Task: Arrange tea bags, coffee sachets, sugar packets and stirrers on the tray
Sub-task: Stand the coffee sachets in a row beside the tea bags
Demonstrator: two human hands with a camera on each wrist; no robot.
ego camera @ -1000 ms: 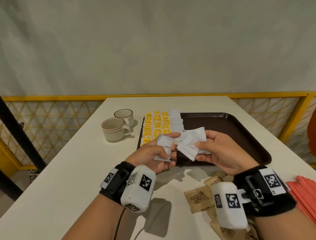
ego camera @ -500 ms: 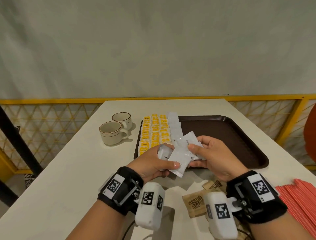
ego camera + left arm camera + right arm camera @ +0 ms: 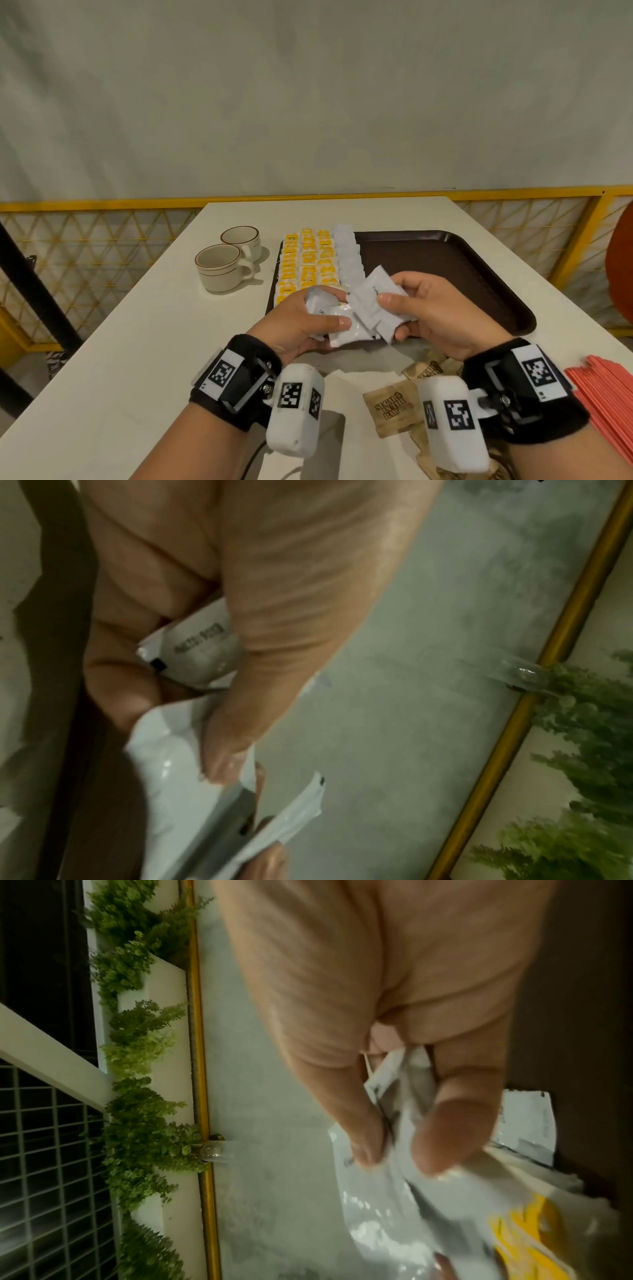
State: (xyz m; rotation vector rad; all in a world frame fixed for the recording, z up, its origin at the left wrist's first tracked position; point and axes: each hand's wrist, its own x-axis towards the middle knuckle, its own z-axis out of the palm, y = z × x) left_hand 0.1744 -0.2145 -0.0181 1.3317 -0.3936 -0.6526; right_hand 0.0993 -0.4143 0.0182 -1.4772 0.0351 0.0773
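Left hand (image 3: pixel 301 320): gripping white coffee sachets (image 3: pixel 346 325), thumb on top, above near edge of brown tray (image 3: pixel 462 274).
Right hand (image 3: pixel 435 315): pinching more sachets, one printed "Coffee".
Tray's left side: yellow tea bags (image 3: pixel 306 263), writing unreadable.
Table (image 3: pixel 137 342): brown sugar packets (image 3: pixel 392 407) reading "SUGAR IN THE RAW"; red stirrers (image 3: pixel 606 394) at right.

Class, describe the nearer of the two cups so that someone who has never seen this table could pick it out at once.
Start at the dark brown tray on the white table; left of it, beside the rows of yellow tea bags, two cream cups stand together. The nearer cup has brown rings round its rim and lower body. Unlike the farther cup, it sits closer to the person and further left.
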